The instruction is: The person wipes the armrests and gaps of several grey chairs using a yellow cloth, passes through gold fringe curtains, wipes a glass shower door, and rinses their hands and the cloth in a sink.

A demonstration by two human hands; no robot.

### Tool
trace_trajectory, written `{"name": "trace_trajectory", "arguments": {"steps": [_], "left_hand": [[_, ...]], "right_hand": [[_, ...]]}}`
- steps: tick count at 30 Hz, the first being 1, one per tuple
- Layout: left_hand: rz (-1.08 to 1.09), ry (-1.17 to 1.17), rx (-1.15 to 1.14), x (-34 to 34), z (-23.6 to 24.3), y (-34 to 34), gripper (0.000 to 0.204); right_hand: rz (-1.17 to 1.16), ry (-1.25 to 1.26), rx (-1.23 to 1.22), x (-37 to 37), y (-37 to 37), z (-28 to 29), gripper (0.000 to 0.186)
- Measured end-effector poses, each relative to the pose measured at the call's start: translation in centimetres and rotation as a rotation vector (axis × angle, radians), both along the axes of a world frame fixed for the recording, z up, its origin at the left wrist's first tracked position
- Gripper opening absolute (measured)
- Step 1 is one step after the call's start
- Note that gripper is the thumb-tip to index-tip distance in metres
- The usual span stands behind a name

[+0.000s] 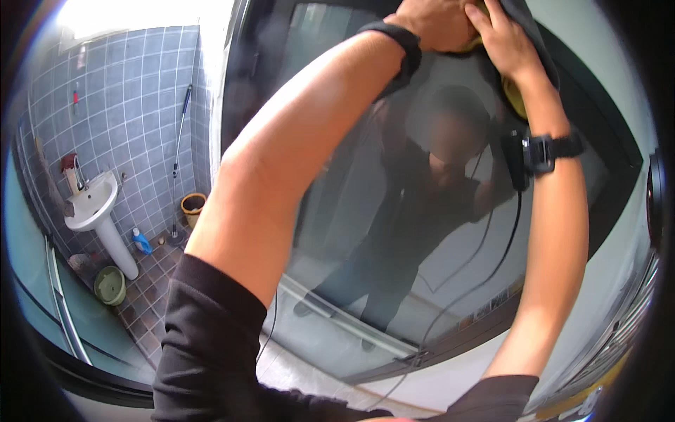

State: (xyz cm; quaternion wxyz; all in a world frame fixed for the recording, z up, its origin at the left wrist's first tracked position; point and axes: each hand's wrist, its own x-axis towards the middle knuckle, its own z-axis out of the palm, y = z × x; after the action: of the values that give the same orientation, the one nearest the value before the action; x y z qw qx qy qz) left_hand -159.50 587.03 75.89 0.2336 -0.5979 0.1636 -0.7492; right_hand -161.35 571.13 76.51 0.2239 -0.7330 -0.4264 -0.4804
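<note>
Both my arms reach up across a dark glossy glass door panel (394, 211). High on the panel is a cloth (517, 100), dark grey on one side and yellow on the other. My left hand (437, 24), partly cut off by the top edge, is closed on the cloth's left part, with yellow showing beneath it. My right hand (505, 43) grips the cloth's right side, its thumb and fingers close to the left hand. Grey fabric hangs behind the right wrist. A black band sits on each wrist, the right one carrying a small device (540, 155) with a cable.
Through an opening at left is a blue-tiled washroom with a white pedestal sink (116, 243), a green basin (110, 285), a blue bottle (142, 241), a yellow-rimmed bucket (193, 204) and a long pole (178, 155). The cable (485, 278) hangs before the glass, which reflects a person.
</note>
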Motion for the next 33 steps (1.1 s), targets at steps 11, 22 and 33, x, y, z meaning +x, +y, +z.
{"name": "trace_trajectory", "arguments": {"steps": [11, 22, 33], "left_hand": [[-0.015, 0.418, -0.511, -6.3, -3.2, 18.0, 0.047], [0.082, 0.251, -0.528, -4.3, -26.9, 19.4, 0.066], [0.055, 1.048, -0.720, -6.6, -50.1, 15.3, 0.071]], "right_hand": [[0.034, -0.300, 0.070, 3.0, 23.1, -2.6, 0.055], [0.307, -0.144, 0.020, 1.2, 24.3, -26.6, 0.054], [0.461, 0.321, -0.283, -1.6, 17.1, -41.7, 0.052]]}}
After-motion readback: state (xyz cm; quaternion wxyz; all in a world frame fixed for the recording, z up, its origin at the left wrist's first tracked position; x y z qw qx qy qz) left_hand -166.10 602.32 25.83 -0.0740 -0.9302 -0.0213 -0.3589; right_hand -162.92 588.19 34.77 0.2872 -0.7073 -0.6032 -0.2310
